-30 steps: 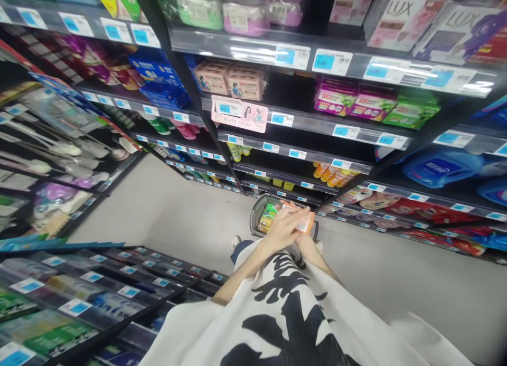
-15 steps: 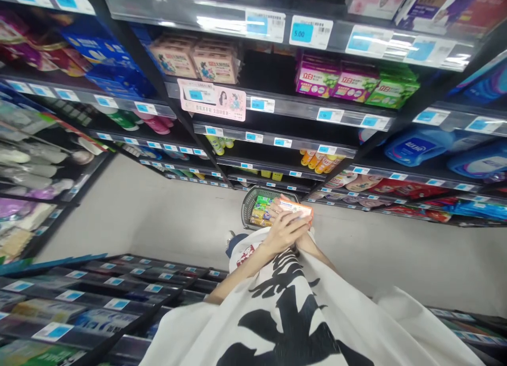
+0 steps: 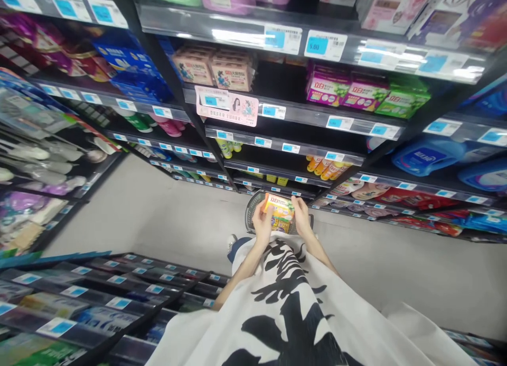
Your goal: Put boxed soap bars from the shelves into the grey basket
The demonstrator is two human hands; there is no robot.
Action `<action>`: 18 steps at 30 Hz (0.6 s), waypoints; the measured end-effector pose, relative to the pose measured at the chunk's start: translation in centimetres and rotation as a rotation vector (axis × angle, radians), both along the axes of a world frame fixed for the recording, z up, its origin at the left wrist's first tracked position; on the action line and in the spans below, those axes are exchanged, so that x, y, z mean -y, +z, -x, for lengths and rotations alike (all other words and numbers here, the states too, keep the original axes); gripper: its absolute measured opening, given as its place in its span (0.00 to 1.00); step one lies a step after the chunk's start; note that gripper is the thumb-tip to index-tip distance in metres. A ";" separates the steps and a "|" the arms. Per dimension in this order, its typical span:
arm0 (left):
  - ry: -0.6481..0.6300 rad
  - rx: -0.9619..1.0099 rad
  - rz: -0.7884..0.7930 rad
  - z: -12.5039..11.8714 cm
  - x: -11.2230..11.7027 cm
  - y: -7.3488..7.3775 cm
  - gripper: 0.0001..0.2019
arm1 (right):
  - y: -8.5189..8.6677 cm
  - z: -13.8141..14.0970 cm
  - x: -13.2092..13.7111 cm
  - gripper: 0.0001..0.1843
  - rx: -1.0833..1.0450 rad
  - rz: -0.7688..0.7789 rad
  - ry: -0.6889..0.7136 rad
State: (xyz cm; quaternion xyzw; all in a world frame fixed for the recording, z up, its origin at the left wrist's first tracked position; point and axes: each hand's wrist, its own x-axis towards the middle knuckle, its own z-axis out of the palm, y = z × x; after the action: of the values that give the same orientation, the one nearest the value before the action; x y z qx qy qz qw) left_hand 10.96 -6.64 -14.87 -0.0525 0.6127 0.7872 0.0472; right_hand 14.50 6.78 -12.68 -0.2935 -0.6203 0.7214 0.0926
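An orange pack of laundry soap [image 3: 280, 203], its printed face turned up, is held above the shopping basket. My left hand [image 3: 262, 222] grips its left end, thumb on the front. At the right end, the fingers of my right hand [image 3: 301, 217] close on the edge. Below the pack is the grey shopping basket [image 3: 249, 214], partly covered by my hands and the pack. Gold-coloured packs [image 3: 280, 225] show inside it; the rest of its contents is hidden.
Ahead, a shelf rack carries purple soap packs [image 3: 328, 85], green soap packs [image 3: 402, 95] and pink soap boxes [image 3: 232, 70]. Blue detergent bottles [image 3: 425, 153] stand at the right. More shelving [image 3: 119, 281] runs close behind on the left. Grey floor [image 3: 158, 213] lies between the racks.
My hands were together over the pack, the left lying across it. Now they are apart at its two ends, and the pack has shifted left with its printed face showing.
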 end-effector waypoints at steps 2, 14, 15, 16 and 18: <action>-0.032 0.006 0.011 -0.1 0.1 0.4 0.30 | 0.9 0.0 -1.1 0.30 -0.003 -0.019 0.115; -0.152 -0.077 -0.195 0.0 -0.3 5.4 0.30 | 12.7 5.0 -7.1 0.29 -0.039 -0.733 0.975; -0.139 -0.085 -0.223 0.1 0.1 5.9 0.31 | 14.6 6.2 -7.4 0.29 -0.061 -0.882 0.952; -0.128 -0.090 -0.232 0.2 0.5 6.2 0.31 | 16.5 7.6 -7.6 0.29 -0.094 -1.005 0.906; -0.134 -0.086 -0.189 0.5 1.7 6.2 0.28 | 20.1 11.1 -8.0 0.30 -0.183 -1.190 0.773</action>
State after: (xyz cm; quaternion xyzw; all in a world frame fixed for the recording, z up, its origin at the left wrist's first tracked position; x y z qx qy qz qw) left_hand 10.43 -8.30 -8.70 0.0269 0.5395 0.8379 0.0780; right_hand 3.40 14.77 7.40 0.1094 -0.9581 0.2634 0.0266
